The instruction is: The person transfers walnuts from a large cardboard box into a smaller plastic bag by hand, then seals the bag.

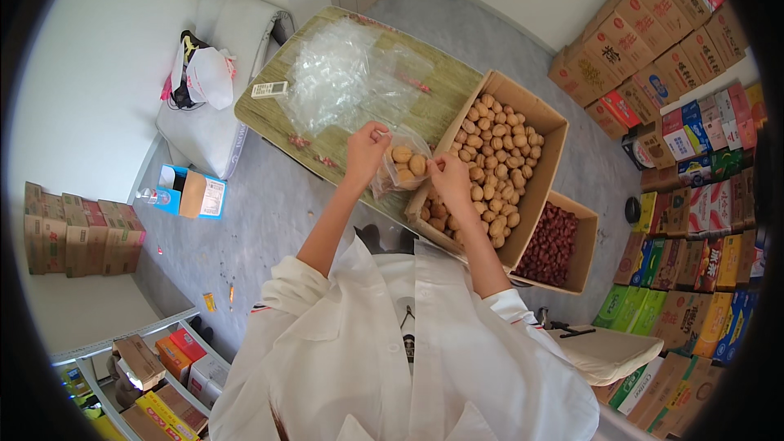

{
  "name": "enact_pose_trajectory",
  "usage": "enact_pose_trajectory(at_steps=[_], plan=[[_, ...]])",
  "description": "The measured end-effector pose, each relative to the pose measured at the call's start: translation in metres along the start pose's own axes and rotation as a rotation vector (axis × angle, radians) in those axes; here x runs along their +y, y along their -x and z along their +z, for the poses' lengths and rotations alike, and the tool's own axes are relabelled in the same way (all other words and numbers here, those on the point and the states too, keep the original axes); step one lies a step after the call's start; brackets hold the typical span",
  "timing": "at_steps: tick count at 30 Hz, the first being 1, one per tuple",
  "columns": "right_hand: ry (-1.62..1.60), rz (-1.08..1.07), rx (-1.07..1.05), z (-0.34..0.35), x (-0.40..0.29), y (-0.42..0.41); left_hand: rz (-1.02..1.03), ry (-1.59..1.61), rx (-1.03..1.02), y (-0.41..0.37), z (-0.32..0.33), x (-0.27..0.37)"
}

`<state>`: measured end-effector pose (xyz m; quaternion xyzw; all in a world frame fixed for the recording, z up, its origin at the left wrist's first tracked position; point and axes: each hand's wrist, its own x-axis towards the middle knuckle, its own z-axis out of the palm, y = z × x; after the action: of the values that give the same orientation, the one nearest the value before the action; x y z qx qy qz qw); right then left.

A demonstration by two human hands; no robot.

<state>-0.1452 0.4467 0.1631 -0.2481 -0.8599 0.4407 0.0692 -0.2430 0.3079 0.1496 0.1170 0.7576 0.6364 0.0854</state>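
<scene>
A clear plastic bag of walnuts (407,165) is held between my hands at the near edge of the table. My left hand (367,150) pinches the bag's upper left edge, and my right hand (450,174) grips its right edge. Just right of it, a large cardboard box (554,135) is full of loose walnuts (493,141); my right forearm passes over it. Beyond my left hand, a pile of empty clear plastic bags (334,76) covers much of the patterned tabletop (444,113).
A white remote control (269,90) lies at the table's left corner. A smaller cardboard box (588,245) holds dark red dates (548,245). Stacked cartons (637,43) line the right wall. A blue box (174,202) stands on the floor, left, and a cushioned chair (612,349) at right.
</scene>
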Motion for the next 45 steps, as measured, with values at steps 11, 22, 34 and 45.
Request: enact_pose_trajectory(at_steps=[11,22,34,45], plan=[[-0.385,-0.238,0.012,0.019,-0.039,0.004,-0.237,0.327,-0.172,0.029,-0.006,0.038],[-0.151,-0.559,-0.241,0.001,-0.041,0.023,-0.484,0.605,-0.033,0.074,-0.013,0.032],[-0.103,-0.548,-0.575,0.027,0.007,0.002,-0.562,0.586,-0.037,0.079,-0.009,-0.007],[0.148,-0.713,-0.428,0.027,0.005,0.015,-0.252,-0.133,-0.098,0.083,-0.062,-0.017]])
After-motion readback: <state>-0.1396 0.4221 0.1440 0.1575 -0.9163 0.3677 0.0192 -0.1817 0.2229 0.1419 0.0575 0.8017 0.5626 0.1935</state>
